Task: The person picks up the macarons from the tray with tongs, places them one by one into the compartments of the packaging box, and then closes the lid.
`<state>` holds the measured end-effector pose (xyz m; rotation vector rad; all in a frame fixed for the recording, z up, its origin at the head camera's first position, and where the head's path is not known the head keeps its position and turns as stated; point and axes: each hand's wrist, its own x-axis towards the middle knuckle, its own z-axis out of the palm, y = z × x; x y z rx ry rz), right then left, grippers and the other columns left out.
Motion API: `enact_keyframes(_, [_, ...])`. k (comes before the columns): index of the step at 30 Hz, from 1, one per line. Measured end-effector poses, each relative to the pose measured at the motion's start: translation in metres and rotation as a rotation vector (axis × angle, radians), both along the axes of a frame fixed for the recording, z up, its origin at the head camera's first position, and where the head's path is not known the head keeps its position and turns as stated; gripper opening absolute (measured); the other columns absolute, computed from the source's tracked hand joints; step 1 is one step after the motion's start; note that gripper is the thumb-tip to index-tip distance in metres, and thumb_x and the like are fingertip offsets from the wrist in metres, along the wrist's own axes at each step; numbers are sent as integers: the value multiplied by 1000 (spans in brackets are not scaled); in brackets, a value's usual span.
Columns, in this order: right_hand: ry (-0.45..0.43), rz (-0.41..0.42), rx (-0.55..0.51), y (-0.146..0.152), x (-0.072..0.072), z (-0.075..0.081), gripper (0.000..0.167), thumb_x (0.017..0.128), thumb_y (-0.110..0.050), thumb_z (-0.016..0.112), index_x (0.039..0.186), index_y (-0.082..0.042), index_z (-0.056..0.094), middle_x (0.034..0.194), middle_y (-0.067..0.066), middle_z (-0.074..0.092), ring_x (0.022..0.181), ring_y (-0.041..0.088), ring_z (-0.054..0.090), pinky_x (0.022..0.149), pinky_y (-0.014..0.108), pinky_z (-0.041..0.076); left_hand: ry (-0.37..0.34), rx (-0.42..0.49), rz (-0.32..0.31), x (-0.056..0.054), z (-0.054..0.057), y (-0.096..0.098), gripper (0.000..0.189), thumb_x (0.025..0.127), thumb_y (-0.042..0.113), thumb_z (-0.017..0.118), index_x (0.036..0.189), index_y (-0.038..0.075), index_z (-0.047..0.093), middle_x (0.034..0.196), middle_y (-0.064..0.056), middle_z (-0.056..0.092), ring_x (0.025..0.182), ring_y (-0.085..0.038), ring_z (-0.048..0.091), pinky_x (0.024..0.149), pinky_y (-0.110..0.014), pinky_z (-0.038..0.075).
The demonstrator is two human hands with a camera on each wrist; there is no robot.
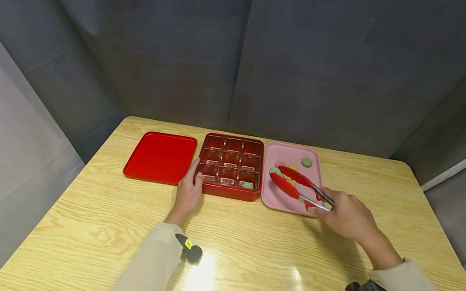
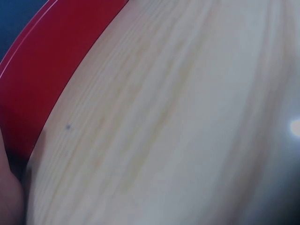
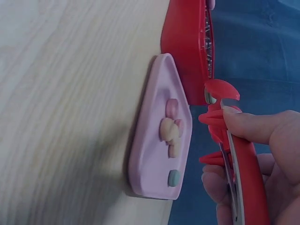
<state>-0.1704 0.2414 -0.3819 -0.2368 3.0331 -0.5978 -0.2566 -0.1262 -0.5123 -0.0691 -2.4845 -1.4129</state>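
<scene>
My left hand [image 1: 189, 190] holds the left front corner of a red box [image 1: 229, 192], thumb at its rim. A clear divided insert [image 1: 230, 157] lines the box, and a green macaron [image 1: 248, 185] sits in its front right compartment. In my right hand [image 1: 349, 216] is a pair of tongs [image 1: 311, 199] with red tips and metal arms. Between the tips, over the left part of the pink tray [image 1: 271, 202], is another green macaron [image 1: 275, 171]. The right wrist view shows this macaron [image 3: 209, 95] raised above the tray, partly covered by a tip.
Pink and yellow macarons [image 3: 166, 129] lie grouped on the tray, with one green macaron [image 1: 307, 162] near its back right corner. A flat red lid [image 1: 163, 158] lies left of the box. Grey curtains [image 1: 240, 58] stand behind the wooden table [image 1: 249, 248].
</scene>
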Motion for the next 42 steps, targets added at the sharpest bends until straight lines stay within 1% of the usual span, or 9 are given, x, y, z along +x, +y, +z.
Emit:
enact_keyframes(4, [10,-1,0,-4,-2,3,70,80,-31,73,134,5,48,65,3,48,51,16,35,43,29,28,5,-2,0,0,0,0,49,100,27,39,148,29,31,150,-3,37,135,-27,37,109,-48,31])
enact_keyframes(12, [36,42,4,-18,-7,3,64,79,-32,73,131,0,53,62,2,41,53,16,38,45,28,30,4,11,-6,0,0,0,49,99,25,40,148,27,31,149,-4,38,135,-28,37,109,-49,31])
enact_keyframes(16, [42,47,8,-25,-9,3,65,78,-31,74,131,0,53,77,10,60,59,18,45,46,28,33,-2,6,-10,0,0,0,49,100,25,39,148,28,30,149,-4,37,135,-29,37,108,-50,32])
enact_keyframes(19, [41,50,5,-32,-11,2,65,78,-31,75,131,0,53,95,16,66,65,19,50,47,28,36,-3,0,-10,0,0,0,49,100,25,39,148,29,29,149,-5,37,134,-29,38,108,-50,32])
enact_keyframes(24, [50,81,-3,-43,-13,-1,60,78,-30,74,129,-4,57,86,9,64,63,18,49,49,28,34,-4,-4,-4,1,0,0,49,100,28,38,148,29,29,149,-6,38,134,-30,38,107,-50,33])
enact_keyframes(26, [62,95,-11,-48,-14,-3,57,78,-28,74,128,-6,58,77,4,59,61,17,46,48,29,33,-4,-5,-1,1,0,0,49,100,29,37,148,29,29,148,-6,39,133,-30,39,107,-50,33])
enact_keyframes(30, [70,106,-24,-59,-15,-5,61,77,-29,76,130,-6,57,68,1,51,59,16,43,48,28,31,-3,-6,2,1,-1,0,49,100,30,37,148,29,30,148,-7,40,133,-30,40,107,-50,33])
enact_keyframes(36, [42,99,-18,-73,-17,-9,71,75,-33,78,135,-7,53,60,0,46,57,17,42,48,28,32,2,5,-4,1,0,0,49,99,25,39,148,28,30,148,-6,39,133,-30,39,107,-50,33])
enact_keyframes(42, [38,115,-26,-80,-17,-11,70,74,-33,79,134,-7,54,60,-1,42,53,15,40,47,27,31,1,0,5,1,0,1,49,99,25,40,148,29,31,147,-6,40,133,-29,40,107,-49,33])
